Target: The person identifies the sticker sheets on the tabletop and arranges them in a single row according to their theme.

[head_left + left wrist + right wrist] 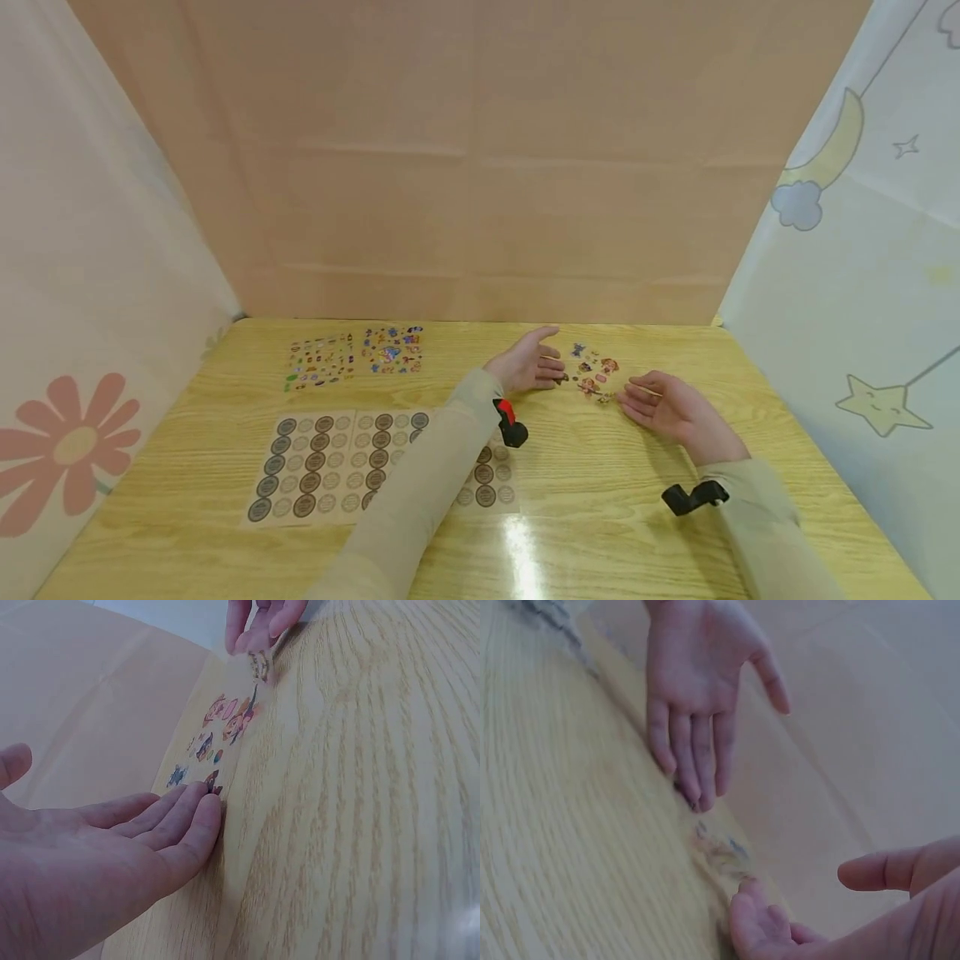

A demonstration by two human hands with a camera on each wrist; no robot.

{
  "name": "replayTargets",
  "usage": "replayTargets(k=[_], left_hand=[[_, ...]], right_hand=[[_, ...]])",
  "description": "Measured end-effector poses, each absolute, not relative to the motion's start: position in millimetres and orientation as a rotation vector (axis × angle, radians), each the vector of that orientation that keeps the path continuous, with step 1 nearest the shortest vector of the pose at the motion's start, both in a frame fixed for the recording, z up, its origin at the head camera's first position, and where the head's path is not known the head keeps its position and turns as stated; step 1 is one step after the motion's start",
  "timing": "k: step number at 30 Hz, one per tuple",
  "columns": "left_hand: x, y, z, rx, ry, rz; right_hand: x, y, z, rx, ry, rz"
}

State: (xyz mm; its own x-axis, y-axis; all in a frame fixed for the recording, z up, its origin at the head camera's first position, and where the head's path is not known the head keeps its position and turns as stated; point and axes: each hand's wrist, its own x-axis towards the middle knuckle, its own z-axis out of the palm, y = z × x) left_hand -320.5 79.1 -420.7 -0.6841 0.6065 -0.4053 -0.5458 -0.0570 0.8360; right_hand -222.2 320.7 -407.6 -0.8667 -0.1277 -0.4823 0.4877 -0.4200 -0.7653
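Note:
A transparent sticker sheet (586, 367) with colourful cartoon figures lies between the two hands on the table, near the back wall. My left hand (525, 362) is at its left end, fingers straight and thumb raised apart. In the left wrist view, the fingertips of the left hand (127, 847) reach the edge of the sheet (217, 727). At the opposite end is my right hand (671, 412), its fingers loosely bent and its thumb standing away from them in the right wrist view. Its fingertips (253, 634) are by the sheet's right edge; contact is hard to make out.
Two more clear sticker sheets, one with small pictures (320, 363) and one with blue figures (393, 350), lie at the back left. Sheets of round brown labels (315, 467) lie in front, partly under the left sleeve. A beige wall (472, 208) borders the table behind.

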Motion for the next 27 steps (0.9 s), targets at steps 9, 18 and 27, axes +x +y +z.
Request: replayTargets(k=[9, 18, 27], left_hand=[[-319.5, 75.9, -422.9, 0.079, 1.430, 1.826], [-306.7, 70.2, -419.8, 0.133, 1.721, 1.837], [-265.5, 49.5, -416.2, 0.138, 1.813, 1.918]], right_hand=[[-240.9, 310.4, -425.5, 0.393, 1.609, -2.222], [-233.6, 310.9, -418.6, 0.371, 1.681, -2.249], [-204.2, 300.7, -409.8, 0.211, 1.746, -2.159]])
